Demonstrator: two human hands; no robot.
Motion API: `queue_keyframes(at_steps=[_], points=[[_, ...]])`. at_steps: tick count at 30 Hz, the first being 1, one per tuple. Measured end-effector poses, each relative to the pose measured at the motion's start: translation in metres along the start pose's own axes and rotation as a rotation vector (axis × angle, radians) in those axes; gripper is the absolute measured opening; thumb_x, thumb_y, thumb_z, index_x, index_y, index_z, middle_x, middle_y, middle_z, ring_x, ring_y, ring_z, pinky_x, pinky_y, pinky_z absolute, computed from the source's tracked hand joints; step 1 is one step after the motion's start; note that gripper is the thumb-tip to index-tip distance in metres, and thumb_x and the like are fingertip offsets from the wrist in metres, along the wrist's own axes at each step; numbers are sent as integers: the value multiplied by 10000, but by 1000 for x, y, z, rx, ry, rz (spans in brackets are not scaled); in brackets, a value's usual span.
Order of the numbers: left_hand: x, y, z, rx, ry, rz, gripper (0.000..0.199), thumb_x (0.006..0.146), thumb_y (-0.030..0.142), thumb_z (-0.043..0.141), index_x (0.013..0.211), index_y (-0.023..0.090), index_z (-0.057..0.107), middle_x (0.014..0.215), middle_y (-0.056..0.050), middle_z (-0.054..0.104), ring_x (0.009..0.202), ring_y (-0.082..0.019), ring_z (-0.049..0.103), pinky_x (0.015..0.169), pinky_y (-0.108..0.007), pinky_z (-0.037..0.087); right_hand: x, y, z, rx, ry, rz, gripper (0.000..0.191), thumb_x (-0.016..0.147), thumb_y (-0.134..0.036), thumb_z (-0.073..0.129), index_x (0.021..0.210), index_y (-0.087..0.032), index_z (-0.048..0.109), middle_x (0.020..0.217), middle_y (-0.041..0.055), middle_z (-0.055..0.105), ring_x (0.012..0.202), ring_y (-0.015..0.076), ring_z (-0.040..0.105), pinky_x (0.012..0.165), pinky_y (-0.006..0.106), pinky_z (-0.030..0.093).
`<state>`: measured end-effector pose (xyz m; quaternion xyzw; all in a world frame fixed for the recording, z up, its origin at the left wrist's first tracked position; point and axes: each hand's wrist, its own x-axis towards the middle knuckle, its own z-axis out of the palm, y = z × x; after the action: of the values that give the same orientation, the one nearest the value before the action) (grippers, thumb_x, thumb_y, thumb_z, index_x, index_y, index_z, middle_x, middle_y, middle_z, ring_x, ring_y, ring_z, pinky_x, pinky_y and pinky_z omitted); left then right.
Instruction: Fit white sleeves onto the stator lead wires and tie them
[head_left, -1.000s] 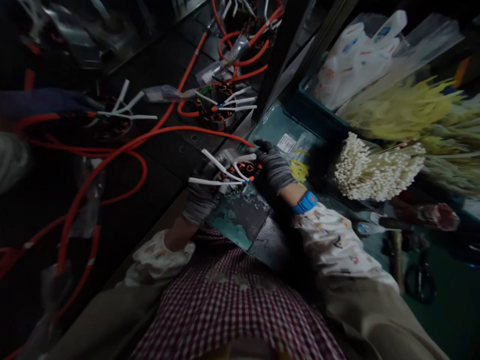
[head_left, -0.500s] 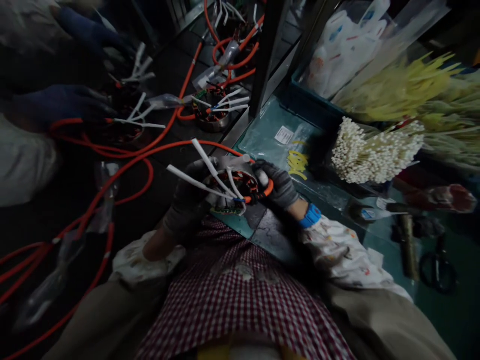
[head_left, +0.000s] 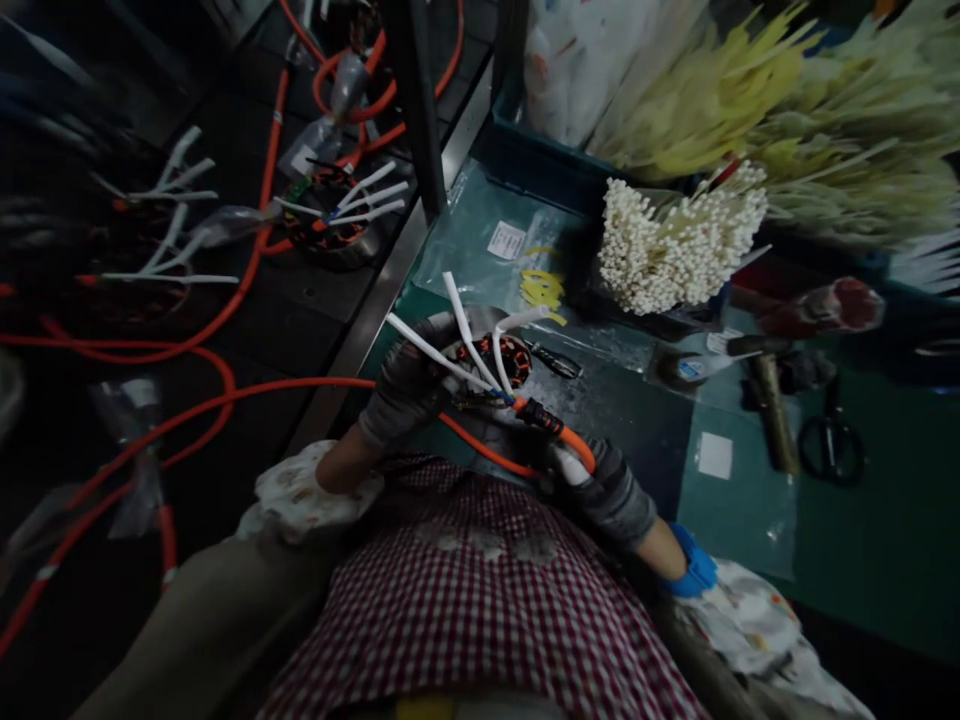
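Note:
A round motor stator (head_left: 517, 352) with orange-red windings sits low over the green work surface in front of me. White sleeved leads (head_left: 465, 335) fan up from it. My left hand (head_left: 416, 375), in a grey glove, is closed around the stator's left side. An orange cable (head_left: 576, 445) with a black ribbed collar (head_left: 541, 416) leaves the stator toward me. My right hand (head_left: 604, 485), also gloved, is closed on this cable below the collar. Just behind the stator lies a small dark hand tool (head_left: 556, 360).
More stators (head_left: 337, 225) with orange cables lie on the dark line at left, where a co-worker's blurred arm (head_left: 45, 110) reaches in. A dark post (head_left: 417, 100) stands ahead. Bundled white sleeves (head_left: 671, 255), yellow strips (head_left: 690, 105), a hammer (head_left: 772, 410) and scissors (head_left: 831, 440) are at right.
My view has swung right. The stator has come over the green surface from the dark line's edge. My right hand has left the stator's side and moved toward me along the cable.

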<state>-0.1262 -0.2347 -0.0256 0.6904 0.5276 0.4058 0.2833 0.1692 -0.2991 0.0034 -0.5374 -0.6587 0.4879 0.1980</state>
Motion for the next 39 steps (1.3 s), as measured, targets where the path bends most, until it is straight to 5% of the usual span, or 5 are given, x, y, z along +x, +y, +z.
queue_keyframes(at_steps=[4,9,17,25,39], points=[[-1,-15,7,-289,-11,-12,584,994,494,875,1525,357,676,1458,-86,757,1350,-371,766,1200,-602,663,1,12,3,-101,201,-175,246,1098,-373,591,982,-266,780,734,12,789,582,205,748,540,288,635],[1,-3,8,-363,-55,-77,573,1021,471,868,1529,321,649,1505,-81,744,1418,-366,730,1269,-613,616,15,-21,12,-348,656,-588,351,1048,-296,772,1395,-332,729,1355,94,768,1290,349,793,1051,590,732],[-3,9,3,-273,-183,-53,924,910,610,953,1690,421,495,1715,-86,581,1559,-428,617,1298,-694,578,66,-36,30,-113,487,-345,636,1082,-278,757,1671,-403,554,1515,24,783,1381,309,778,1202,543,669],[-10,-3,5,-34,-166,55,957,913,427,948,1724,379,442,1707,-96,583,1601,-432,569,1403,-714,446,62,-18,28,-134,384,-256,602,1057,-273,764,1629,-390,618,1549,15,776,1430,305,753,1262,543,621],[-11,2,2,-80,-189,-3,1054,861,224,940,1732,362,363,1741,-102,550,1618,-444,553,1341,-741,525,63,-23,17,-132,267,-257,588,1025,-253,755,1593,-346,633,1566,50,762,1466,315,727,1275,557,600]])
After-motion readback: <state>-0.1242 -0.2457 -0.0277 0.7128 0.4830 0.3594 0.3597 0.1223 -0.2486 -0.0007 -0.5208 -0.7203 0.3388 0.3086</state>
